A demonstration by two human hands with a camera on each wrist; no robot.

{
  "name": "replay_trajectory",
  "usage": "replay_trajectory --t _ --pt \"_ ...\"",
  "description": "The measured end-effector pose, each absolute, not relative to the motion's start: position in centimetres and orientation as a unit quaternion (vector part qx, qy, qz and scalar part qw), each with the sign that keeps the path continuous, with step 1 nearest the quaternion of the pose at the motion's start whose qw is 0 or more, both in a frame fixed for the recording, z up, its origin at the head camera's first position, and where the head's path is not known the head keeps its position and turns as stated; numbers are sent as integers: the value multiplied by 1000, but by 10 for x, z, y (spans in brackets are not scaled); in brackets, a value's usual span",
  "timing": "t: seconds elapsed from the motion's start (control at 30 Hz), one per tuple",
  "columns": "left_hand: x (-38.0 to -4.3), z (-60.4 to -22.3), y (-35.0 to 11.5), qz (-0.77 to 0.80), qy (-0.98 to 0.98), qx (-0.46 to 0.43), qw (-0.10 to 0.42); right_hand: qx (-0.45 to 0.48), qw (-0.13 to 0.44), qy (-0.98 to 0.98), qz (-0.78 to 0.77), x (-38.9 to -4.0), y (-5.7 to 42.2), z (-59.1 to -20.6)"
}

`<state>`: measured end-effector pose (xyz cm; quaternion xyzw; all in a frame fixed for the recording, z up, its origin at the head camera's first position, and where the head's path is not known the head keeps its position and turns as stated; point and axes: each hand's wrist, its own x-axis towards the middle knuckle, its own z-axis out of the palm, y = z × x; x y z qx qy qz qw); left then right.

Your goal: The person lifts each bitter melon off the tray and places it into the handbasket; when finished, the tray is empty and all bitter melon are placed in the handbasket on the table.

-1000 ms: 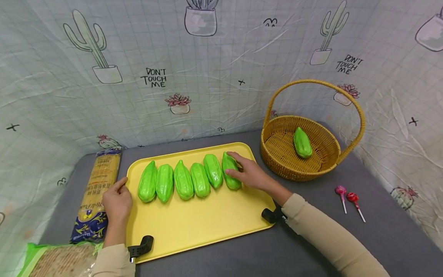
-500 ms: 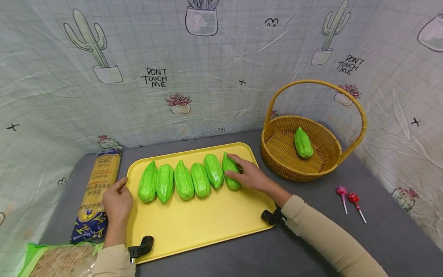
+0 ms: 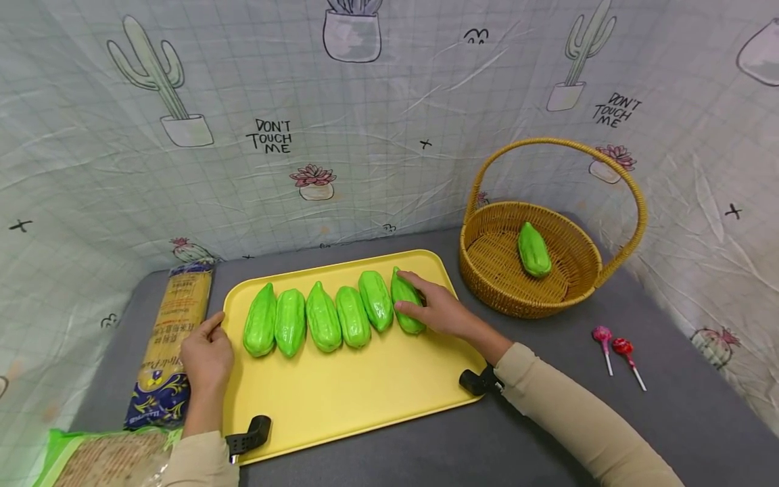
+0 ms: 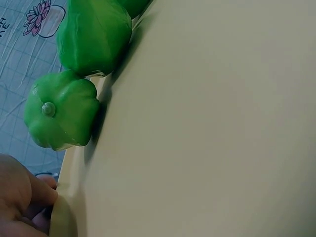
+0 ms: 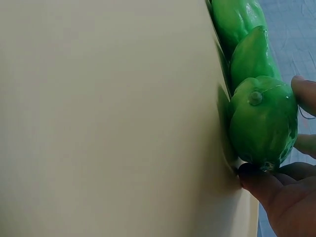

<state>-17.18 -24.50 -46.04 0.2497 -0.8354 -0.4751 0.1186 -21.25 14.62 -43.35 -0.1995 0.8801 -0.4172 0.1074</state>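
Observation:
Several green papayas lie in a row on a yellow tray [image 3: 341, 399] in the head view. My right hand [image 3: 443, 310] grips the rightmost papaya [image 3: 404, 301], which still lies on the tray. In the right wrist view, the thumb is under that papaya [image 5: 264, 121] and fingertips [image 5: 303, 91] are at its other side. At the tray's left edge, my left hand [image 3: 207, 355] pinches the rim between thumb and fingers. The left wrist view has this hand [image 4: 19, 197] at the rim, near the leftmost papaya [image 4: 61, 111].
A wicker basket [image 3: 508, 301] with a tall handle stands right of the tray, one papaya [image 3: 534, 250] inside. Two lollipops [image 3: 622, 346] lie in front of it. On the left are a pasta packet [image 3: 173, 325] and a green-edged bag [image 3: 109, 460]. Patterned cloth hangs behind.

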Motion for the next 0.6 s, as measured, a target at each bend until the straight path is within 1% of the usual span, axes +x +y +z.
replay_trajectory --t 0.6 --pt "-172 -464 -245 -465 -840 248 131 -198 111 882 -412 -211 147 -435"
